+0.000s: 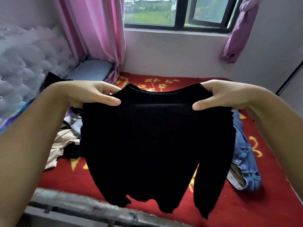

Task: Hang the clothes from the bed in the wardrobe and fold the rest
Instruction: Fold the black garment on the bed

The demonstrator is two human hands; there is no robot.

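Both hands, left hand and right hand, pinch a plain black sweater by its shoulders.

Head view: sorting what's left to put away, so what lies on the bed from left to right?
Tufted headboard → heap of mixed clothes → black sweater held up by the left hand and right hand → blue jeans.
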